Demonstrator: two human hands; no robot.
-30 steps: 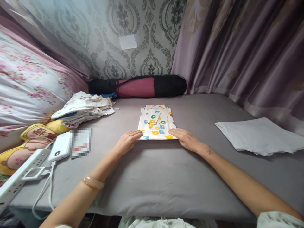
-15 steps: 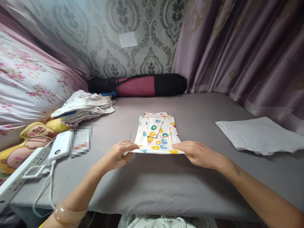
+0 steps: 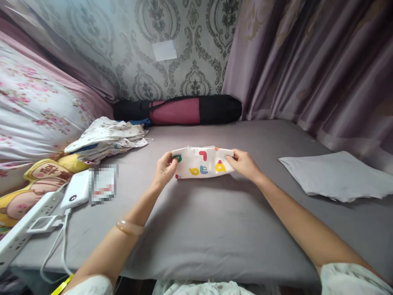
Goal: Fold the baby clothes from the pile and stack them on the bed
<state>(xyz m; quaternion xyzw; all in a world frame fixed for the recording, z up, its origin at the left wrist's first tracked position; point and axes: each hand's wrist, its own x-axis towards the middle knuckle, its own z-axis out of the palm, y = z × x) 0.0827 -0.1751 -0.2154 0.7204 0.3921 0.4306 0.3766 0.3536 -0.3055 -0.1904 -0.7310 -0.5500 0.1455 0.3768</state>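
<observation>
A white garment (image 3: 204,164) with red, yellow, blue and green prints is folded into a wide, low bundle at the middle of the grey sheet. My left hand (image 3: 166,169) pinches its upper left corner between thumb and fingers. At the right end, my right hand (image 3: 244,163) grips the other upper corner. The fabric spans the gap between both hands, and its lower edge lies near the sheet. The underside of the bundle is hidden.
Rumpled clothes (image 3: 113,137) lie at the back left, near a power bank (image 3: 76,188) and a power strip (image 3: 30,225). Folded grey cloth (image 3: 337,174) rests at the right. A black and maroon bag (image 3: 178,110) lies along the wall.
Both hands have moved away from me, carrying the garment's near edge up and over toward its far end. The garment now forms a shorter bundle with its outer side showing.
</observation>
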